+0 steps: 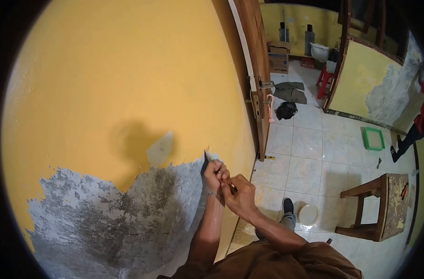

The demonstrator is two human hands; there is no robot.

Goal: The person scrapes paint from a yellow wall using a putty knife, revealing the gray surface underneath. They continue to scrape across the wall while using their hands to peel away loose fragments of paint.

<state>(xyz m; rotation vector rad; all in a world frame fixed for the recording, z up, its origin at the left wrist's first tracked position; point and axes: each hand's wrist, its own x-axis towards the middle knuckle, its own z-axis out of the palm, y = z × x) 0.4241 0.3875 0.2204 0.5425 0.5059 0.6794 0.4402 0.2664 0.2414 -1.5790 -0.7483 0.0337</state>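
A yellow painted wall (105, 69) fills the left side, its lower part bare grey plaster (105, 218) with a ragged paint edge. My left hand (214, 172) is closed round a tool at the right end of that edge; the thin dark blade (206, 156) points up against the wall by the paint. Close beside it, my right hand (240, 193) is wrapped round what looks like the tool's brown handle (231, 186), its fingers touching my left hand. Most of the handle is hidden by my fingers. A pale bare patch (160, 149) shows higher on the wall.
A brown door (254, 56) stands right of the wall. On the tiled floor are a white bucket (308, 215), a wooden stool (388, 209), a green tray (374, 138) and a black bag (286, 110). A person in red (423, 107) is at the far right.
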